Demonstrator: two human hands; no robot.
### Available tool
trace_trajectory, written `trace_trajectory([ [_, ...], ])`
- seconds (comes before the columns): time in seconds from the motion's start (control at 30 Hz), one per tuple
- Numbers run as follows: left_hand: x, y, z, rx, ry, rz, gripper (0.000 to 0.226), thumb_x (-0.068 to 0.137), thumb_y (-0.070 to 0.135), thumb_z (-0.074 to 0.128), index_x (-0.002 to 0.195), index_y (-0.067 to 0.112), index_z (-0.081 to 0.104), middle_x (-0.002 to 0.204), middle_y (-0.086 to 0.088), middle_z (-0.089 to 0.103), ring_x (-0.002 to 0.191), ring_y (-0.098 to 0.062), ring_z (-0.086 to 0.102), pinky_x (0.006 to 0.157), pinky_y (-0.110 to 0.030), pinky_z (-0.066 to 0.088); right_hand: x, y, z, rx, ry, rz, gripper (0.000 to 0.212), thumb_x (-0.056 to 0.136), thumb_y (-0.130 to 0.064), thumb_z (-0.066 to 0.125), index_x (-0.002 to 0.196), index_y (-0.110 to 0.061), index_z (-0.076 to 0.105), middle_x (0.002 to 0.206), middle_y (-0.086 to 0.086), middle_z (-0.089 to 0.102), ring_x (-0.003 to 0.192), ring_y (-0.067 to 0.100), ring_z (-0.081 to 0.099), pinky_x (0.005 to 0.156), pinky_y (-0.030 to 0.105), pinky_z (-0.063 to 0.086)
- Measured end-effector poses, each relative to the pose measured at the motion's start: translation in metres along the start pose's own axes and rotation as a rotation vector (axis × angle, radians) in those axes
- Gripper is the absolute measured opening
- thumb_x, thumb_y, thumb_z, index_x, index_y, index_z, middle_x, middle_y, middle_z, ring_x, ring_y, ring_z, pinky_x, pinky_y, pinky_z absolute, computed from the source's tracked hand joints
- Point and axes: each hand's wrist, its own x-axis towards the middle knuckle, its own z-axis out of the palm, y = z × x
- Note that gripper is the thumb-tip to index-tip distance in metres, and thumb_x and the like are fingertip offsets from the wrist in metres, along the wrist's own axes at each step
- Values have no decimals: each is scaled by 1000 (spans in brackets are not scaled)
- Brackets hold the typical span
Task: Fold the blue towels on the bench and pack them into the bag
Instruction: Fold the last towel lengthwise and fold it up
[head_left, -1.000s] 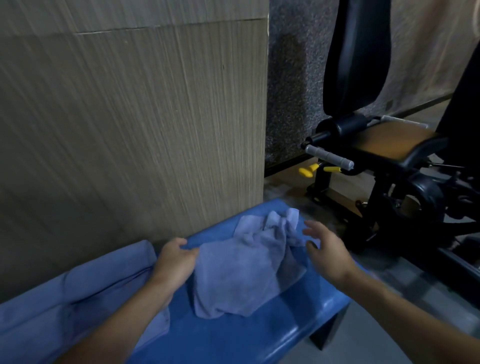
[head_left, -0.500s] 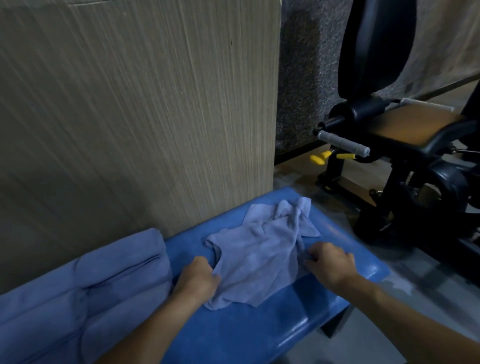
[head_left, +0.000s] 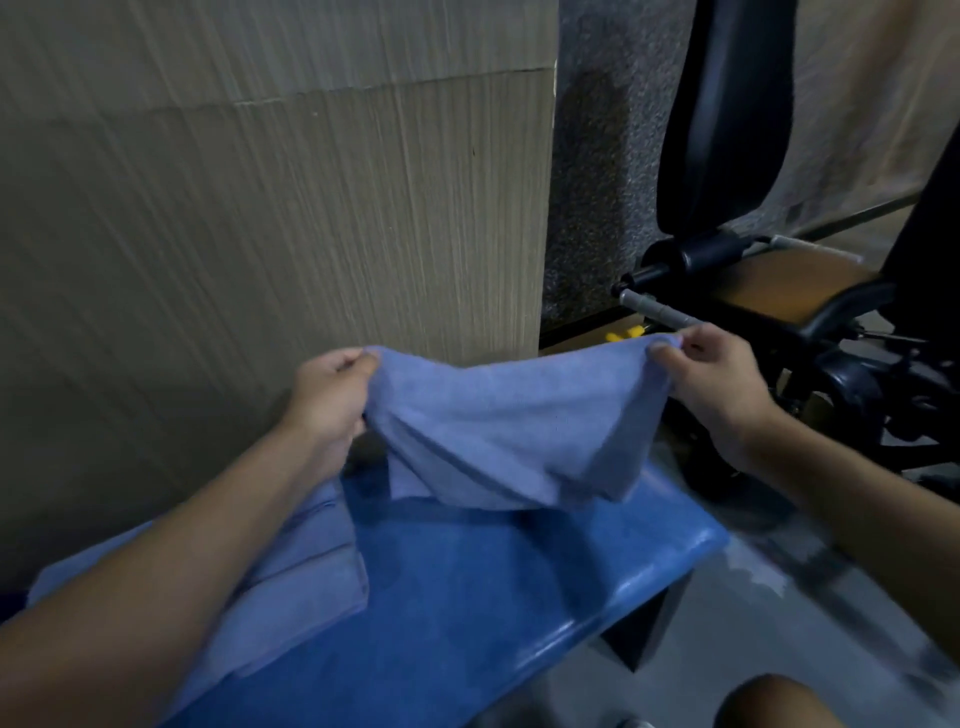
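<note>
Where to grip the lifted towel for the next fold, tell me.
Keep the two top corners: left hand and right hand already pinch them from above. The towel sags between them over the bench, so its hanging lower edge probably folds up next.

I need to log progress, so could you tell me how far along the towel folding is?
Done: folded blue cloth lies on the bench. In hand: the left hand and right hand hold one towel up by its corners, unfolded. Left: folding it and packing; no bag is visible.

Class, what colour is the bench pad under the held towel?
Glossy bright blue bench pad, darker than the towel; head view.
</note>
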Motion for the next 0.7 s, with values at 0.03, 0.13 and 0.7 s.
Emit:
trace_trajectory([
  [0.03,-5,14,-1,-40,-52,0,19,100,10,50,90,15,65,84,-4,68,78,-16,63,68,-28,52,-1,-11,-6,31,4,10,18,90,-17,61,73,-16,54,69,10,52,67,19,46,63,33,39],
  [0.13,-23,40,-8,-50,-226,20,27,96,4,52,109,25,65,99,0,74,88,-14,69,70,-27,55,-7,-36,-19,97,-3,38,22,91,-14,60,70,-18,51,66,7,51,69,22,49,66,38,42],
  [0.7,-87,80,-33,208,-36,-11,19,100,25,54,89,13,64,80,-7,64,66,-17,59,59,-27,50,-54,-93,-55,12,-306,47,13,94,-14,61,93,-1,60,79,12,50,66,23,52,53,27,45],
])
